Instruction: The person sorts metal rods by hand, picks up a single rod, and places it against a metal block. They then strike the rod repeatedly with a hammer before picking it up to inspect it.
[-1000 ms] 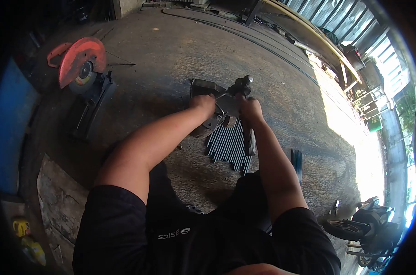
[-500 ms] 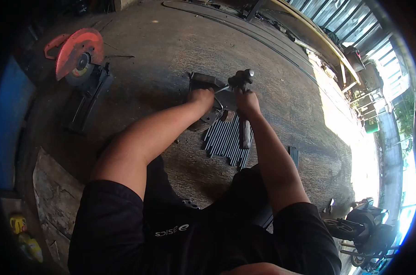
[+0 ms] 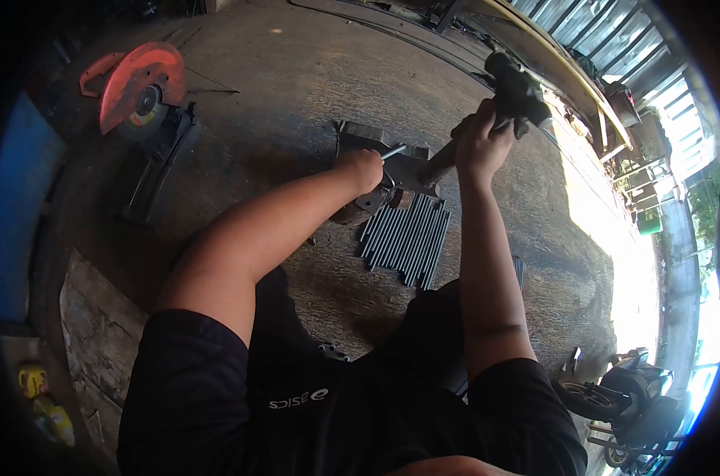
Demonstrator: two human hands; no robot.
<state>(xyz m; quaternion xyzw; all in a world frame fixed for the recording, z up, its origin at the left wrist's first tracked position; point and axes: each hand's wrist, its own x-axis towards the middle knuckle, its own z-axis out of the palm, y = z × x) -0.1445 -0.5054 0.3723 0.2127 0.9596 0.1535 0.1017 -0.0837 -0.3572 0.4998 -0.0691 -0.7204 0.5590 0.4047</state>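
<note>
Rod (image 3: 393,151): over the steel block (image 3: 411,171), beyond the loose rods (image 3: 408,242); likely light, stiff and smooth; best held along its shaft, clear of the tip. Left hand (image 3: 363,170): closed around the rod, tip projecting. Hammer (image 3: 517,94): right of the block; probably head-heavy; best gripped by its handle. Right hand (image 3: 484,149): closed around it near the head

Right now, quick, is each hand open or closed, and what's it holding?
Left hand: closed, holding a thin metal rod.
Right hand: closed, holding a hammer by its handle.
</note>
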